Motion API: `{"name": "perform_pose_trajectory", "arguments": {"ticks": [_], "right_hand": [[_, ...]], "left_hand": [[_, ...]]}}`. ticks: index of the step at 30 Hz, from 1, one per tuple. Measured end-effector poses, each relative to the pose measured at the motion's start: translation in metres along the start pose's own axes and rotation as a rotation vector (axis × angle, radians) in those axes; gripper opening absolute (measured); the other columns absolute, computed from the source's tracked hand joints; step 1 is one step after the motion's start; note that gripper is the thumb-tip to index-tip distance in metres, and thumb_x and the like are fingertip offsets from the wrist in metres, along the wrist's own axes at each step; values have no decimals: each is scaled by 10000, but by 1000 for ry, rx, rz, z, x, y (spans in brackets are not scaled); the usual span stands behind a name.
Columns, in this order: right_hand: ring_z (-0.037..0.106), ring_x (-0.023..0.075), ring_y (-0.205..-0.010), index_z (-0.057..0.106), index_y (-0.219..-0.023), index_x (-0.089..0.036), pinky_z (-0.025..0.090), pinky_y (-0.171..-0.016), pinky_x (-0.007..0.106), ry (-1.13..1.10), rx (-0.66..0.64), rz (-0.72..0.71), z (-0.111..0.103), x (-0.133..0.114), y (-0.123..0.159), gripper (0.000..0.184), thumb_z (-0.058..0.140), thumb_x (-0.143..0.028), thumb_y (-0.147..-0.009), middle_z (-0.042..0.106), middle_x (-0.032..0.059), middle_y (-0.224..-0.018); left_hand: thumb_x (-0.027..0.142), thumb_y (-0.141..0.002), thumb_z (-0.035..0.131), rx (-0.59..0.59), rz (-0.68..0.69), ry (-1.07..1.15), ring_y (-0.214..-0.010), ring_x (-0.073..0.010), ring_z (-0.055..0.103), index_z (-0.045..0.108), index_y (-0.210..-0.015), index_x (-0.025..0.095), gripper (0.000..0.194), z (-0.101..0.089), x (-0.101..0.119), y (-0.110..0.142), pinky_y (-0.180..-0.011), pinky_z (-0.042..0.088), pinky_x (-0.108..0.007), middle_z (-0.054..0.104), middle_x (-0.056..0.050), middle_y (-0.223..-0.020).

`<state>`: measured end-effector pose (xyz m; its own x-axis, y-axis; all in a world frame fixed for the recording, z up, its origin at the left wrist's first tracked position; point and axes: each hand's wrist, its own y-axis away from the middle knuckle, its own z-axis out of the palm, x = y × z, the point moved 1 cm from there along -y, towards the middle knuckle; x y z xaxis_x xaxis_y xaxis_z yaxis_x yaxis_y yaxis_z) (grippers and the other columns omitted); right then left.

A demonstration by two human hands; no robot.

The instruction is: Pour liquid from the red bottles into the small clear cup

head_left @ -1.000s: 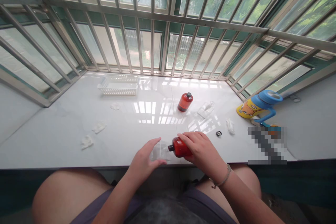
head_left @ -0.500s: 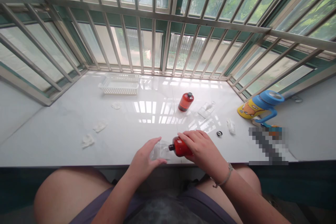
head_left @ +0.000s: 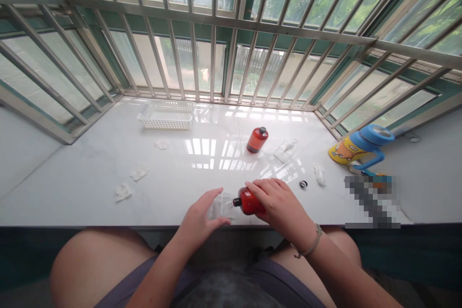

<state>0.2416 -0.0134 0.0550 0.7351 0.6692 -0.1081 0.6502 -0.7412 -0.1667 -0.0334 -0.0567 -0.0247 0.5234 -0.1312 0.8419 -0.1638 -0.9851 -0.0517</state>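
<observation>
My left hand (head_left: 200, 214) is wrapped round a clear bottle (head_left: 221, 206) near the counter's front edge. From the right, my right hand (head_left: 272, 199) grips a red bottle (head_left: 248, 201) tilted onto its side, its black threaded neck pointing left. That neck meets the mouth of the clear bottle; whether they touch or liquid flows I cannot tell. Behind them a second red bottle (head_left: 257, 140) with a dark cap stands upright. To its right lies another clear bottle (head_left: 285, 151). A small black cap ring (head_left: 303, 184) rests on the counter right of my right hand.
A white perforated basket (head_left: 166, 118) sits at the back left of the white counter (head_left: 90, 154). Crumpled white tissues (head_left: 123, 192) lie on the left, and a white crumpled piece (head_left: 319, 174) on the right. A blue and yellow flask (head_left: 361, 144) stands far right. Barred windows enclose the back.
The view has shifted very slightly. Both hands keep the same hold, with the red bottle's neck still at the clear bottle's mouth.
</observation>
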Motion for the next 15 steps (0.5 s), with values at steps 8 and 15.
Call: {"name": "perform_pose_trajectory", "arguments": {"ticks": [8, 15], "right_hand": [[678, 298, -1174, 557, -1484, -233, 449, -1065, 464, 32, 12, -12, -2, -1, -2, 801, 864, -118, -753, 721, 103, -1326], [677, 290, -1169, 559, -1481, -238, 447, -1067, 464, 43, 18, -15, -4, 0, -1, 785, 852, -121, -763, 723, 97, -1323]], "left_hand": [[289, -785, 944, -18, -13, 12, -1442, -296, 617, 598, -1493, 324, 789, 0, -1, 0, -1275, 471, -482, 653, -53, -1544], [305, -787, 946, -22, -20, 20, -1453, -297, 606, 589, -1502, 333, 800, 0, -2, -1, -1281, 459, -489, 642, -50, -1555]]}}
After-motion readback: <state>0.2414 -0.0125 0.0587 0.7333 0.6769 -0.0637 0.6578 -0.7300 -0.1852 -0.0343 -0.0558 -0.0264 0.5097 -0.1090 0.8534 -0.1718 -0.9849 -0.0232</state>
